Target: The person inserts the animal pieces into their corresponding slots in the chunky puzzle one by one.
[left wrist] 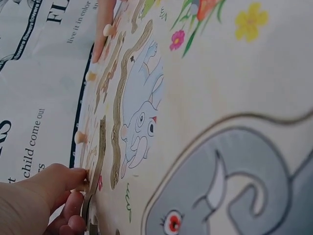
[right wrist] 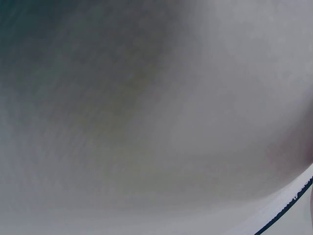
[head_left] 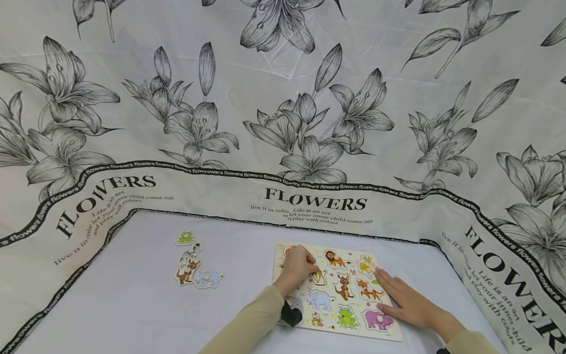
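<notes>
A wooden animal puzzle board [head_left: 327, 330] lies on the white cloth. Over its upper left part, my left hand [head_left: 297, 268] pinches the small knob of a giraffe piece [head_left: 319, 278] between thumb and fingers. The left wrist view shows that left hand [left wrist: 44, 200] low over the board's surface. My right hand [head_left: 409, 302] rests with outstretched fingers on the board's right edge. Knobbed lion [head_left: 337, 258], tiger [head_left: 369, 290] and purple hippo [head_left: 378, 320] pieces sit in the board. Printed kangaroo [head_left: 343, 287], rhino [head_left: 320, 300] and frog [head_left: 347, 317] shapes show there too.
Left of the board lie loose pieces: a frog [head_left: 184, 238], a zebra [head_left: 191, 253], a kangaroo [head_left: 187, 272] and a rhino [head_left: 209, 279]. A flower-printed curtain [head_left: 318, 204] borders the back and sides. The right wrist view is mostly blurred grey.
</notes>
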{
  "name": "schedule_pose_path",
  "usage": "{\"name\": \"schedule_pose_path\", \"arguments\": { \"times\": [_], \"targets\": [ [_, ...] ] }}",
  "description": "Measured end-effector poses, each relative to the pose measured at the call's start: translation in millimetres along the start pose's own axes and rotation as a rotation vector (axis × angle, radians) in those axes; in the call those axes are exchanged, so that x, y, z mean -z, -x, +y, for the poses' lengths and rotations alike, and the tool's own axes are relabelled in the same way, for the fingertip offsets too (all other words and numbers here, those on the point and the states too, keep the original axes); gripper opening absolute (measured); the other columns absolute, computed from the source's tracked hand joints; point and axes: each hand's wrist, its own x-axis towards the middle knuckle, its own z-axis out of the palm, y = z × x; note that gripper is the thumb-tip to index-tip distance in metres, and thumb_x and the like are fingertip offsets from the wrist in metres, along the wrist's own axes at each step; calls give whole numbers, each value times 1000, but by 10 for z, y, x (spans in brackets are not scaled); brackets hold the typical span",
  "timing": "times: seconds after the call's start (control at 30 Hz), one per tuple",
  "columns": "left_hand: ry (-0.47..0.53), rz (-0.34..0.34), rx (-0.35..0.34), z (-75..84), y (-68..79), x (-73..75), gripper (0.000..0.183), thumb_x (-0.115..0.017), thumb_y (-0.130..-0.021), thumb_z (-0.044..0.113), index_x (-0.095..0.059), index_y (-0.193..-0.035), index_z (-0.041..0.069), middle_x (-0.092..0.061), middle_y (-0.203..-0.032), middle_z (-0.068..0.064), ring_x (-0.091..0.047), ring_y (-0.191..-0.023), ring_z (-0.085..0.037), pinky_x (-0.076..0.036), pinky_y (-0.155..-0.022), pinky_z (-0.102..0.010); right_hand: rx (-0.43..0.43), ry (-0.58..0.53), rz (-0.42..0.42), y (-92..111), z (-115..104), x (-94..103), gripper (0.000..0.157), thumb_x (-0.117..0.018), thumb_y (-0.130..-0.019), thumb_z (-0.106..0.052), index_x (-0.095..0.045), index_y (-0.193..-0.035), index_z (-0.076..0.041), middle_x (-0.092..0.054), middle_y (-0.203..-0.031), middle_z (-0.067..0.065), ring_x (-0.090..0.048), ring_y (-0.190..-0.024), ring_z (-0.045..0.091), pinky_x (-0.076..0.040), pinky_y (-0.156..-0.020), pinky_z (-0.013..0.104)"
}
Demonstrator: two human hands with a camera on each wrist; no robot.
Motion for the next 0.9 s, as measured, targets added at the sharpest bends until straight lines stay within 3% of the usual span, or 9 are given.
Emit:
{"name": "schedule_pose_path", "arguments": {
  "times": [0.33, 0.57, 0.9],
  "targets": [
    [8, -4, -1, -12, 18, -11, 21, -86, -68, 11, -67, -58, 11, -63, -62, 5, -45, -56, -2, -44, -63, -20, 8, 3, 7, -9, 7, -11, 77, -57, -92, -46, -31, -148, -1, -33, -152, 22, 8, -136, -19, 10, -105, 1],
    [14, 13, -15, -15, 28, -24, 13, -85, -69, 11, -72, -66, 9, -68, -66, 2, -52, -56, -2, -46, -57, -19, -30, -2, -31, -17, 18, -19, 78, -55, -92, -49, -30, -149, -2, -32, -153, 22, 11, -132, -23, 11, -103, -1],
    [26, -36, -5, 36, 80, 48, 8, -82, -72, 5, -74, -74, 3, -71, -74, -5, -56, -61, -5, -47, -58, -19, -11, 4, -7, 1, 7, -27, 77, -57, -92, -48, -31, -149, -3, -34, -152, 22, 10, -133, -22, 10, -104, -1]
  ]
}}
